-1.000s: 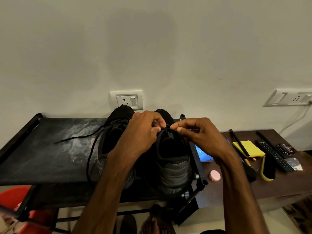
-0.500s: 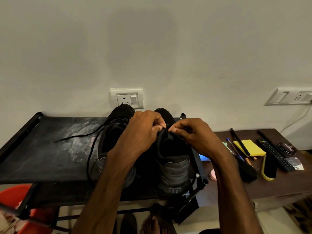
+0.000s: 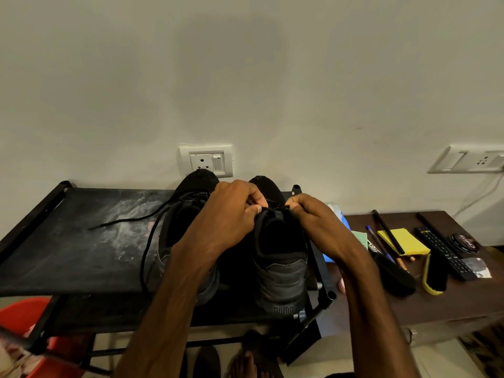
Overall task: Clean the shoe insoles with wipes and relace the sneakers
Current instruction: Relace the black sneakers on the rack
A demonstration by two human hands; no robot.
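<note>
Heel end, nearest: the black Puma sneaker stood on the black shoe rack with its heel toward the person, directly under both hands.
Left hand: the left hand had its fingers curled, with thumb and forefinger pinching the lace at the top of the tongue.
Right hand: the right hand pinched the same lace from the other side, its knuckles almost meeting the left hand's.
Step, as judged: the top of this sneaker was being laced or knotted. How many eyelets were already threaded was hidden by the fingers.
Handling of the lace: thin, limp and light. It looked likely to slip back through an eyelet if let go, so it was best taken near its stiff tip and kept under gentle tension.
Handling of the sneaker: soft upper with a firmer heel, and light enough to shift when the lace was pulled, so a steadying press on the collar would have helped.
Left of the left hand: the second sneaker lay partly under that forearm, and its loose lace trailed away across the rack, so its lacing looked unfinished.
Right of the right hand: a brown side table held a shoe brush, a remote and a yellow note pad.
Insoles and wipes: none could be made out.
Beyond the knuckles: a wall socket sat above the toes of the sneakers.
</note>
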